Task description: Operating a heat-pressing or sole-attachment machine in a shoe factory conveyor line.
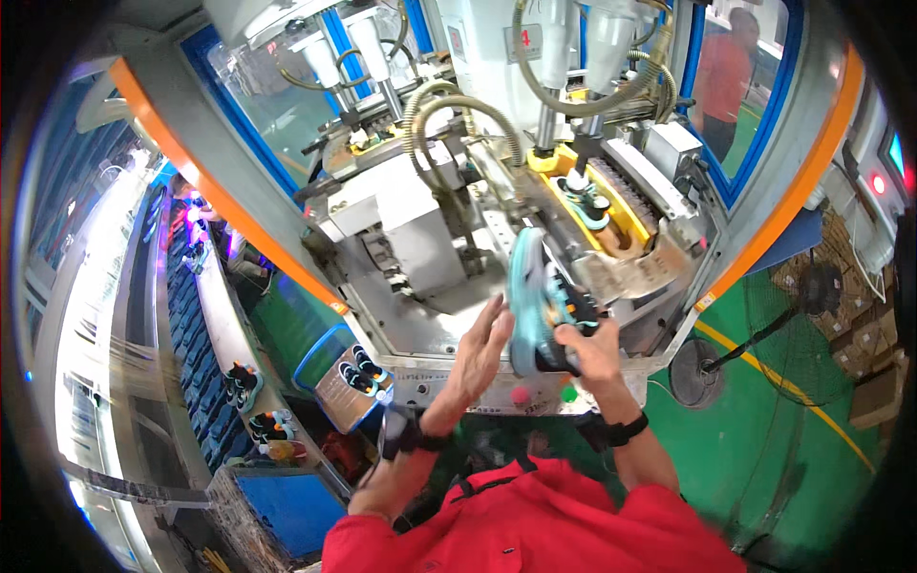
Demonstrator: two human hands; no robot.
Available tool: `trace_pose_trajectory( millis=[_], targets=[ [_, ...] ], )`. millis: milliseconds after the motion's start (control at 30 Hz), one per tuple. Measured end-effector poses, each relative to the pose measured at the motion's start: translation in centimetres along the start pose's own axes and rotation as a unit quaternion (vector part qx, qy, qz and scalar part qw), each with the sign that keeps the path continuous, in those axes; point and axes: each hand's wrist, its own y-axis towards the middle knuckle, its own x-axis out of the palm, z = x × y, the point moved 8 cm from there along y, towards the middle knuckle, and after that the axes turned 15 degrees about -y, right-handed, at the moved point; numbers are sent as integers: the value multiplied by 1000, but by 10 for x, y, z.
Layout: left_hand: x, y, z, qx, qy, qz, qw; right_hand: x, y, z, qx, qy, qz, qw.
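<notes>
A black sneaker with a pale teal and grey sole [524, 296] is held upright in front of the machine, its sole turned to the left. My right hand [594, 351] grips it by the heel end and upper, fingers wrapped round the black part. Beside the sole, my left hand [481, 350] is open, its fingers stretched out; whether they touch the sole I cannot tell. Just beyond, another sneaker [585, 205] sits in the machine's yellow-edged station [626, 222], under a metal press rod [546, 126].
White machine housing [415, 224] with hoses stands ahead, framed by orange-edged posts. Buttons, including a green one [569, 393], line its front. At left are a tray stand with a pair of sneakers [363, 371] and a conveyor [224, 325]. A floor fan [817, 288] stands right; a person [728, 76] is behind glass.
</notes>
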Motion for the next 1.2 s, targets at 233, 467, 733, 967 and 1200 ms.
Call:
trace_pose_trajectory(
  millis=[233, 467, 733, 967, 1200],
  targets=[
    [32, 193, -85, -20, 0, 51, 999, -139, 22, -17, -68, -88, 212, 971],
    [10, 328, -177, -24, 112, 143, 983, -175, 0, -47, -58, -160, 313, 934],
    [-46, 313, -148, -94, 120, 203, 967, -167, 89, -74, -37, -341, 268, 900],
    [-85, 138, -67, -194, -314, 102, 924, -23, 285, -86, 52, -553, 31, 831],
    [-191, -74, 4, -169, -224, 227, 933, 101, 372, 46, -18, -659, 42, 751]
  ],
)
